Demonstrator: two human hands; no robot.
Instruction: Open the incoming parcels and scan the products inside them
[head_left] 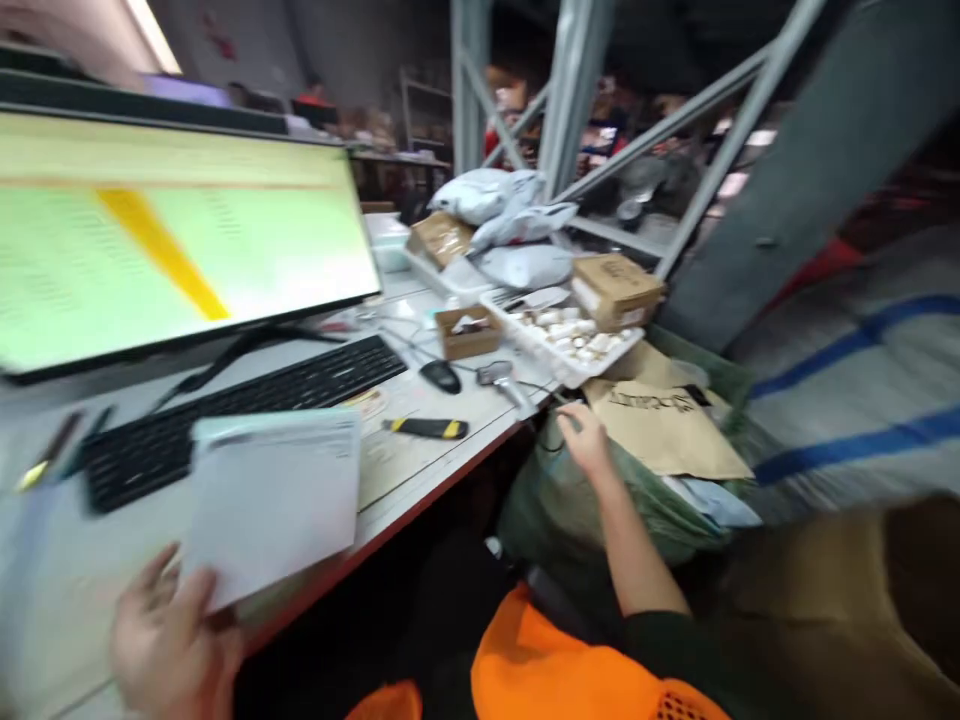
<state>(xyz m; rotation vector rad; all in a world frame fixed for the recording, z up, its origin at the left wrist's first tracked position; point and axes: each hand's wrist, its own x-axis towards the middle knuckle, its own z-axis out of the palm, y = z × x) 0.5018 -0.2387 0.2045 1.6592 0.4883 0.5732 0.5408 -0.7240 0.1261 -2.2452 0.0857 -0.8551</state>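
From my remote seat I see, at far left, the left hand pinching the lower corner of a flat, pale white packet between thumb and fingers, over the white table in front of the long black keyboard. Rightward I pick out a yellow-and-black utility knife, a black mouse and a grey handheld scanner lying on it. Beyond the table's edge, the right hand hangs near a green woven sack, fingers bent, and I cannot tell whether they grip the thin dark cable there.

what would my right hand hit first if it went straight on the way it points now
Likely the near corner of the white tray, just ahead of your right hand, though blur leaves depth unclear.
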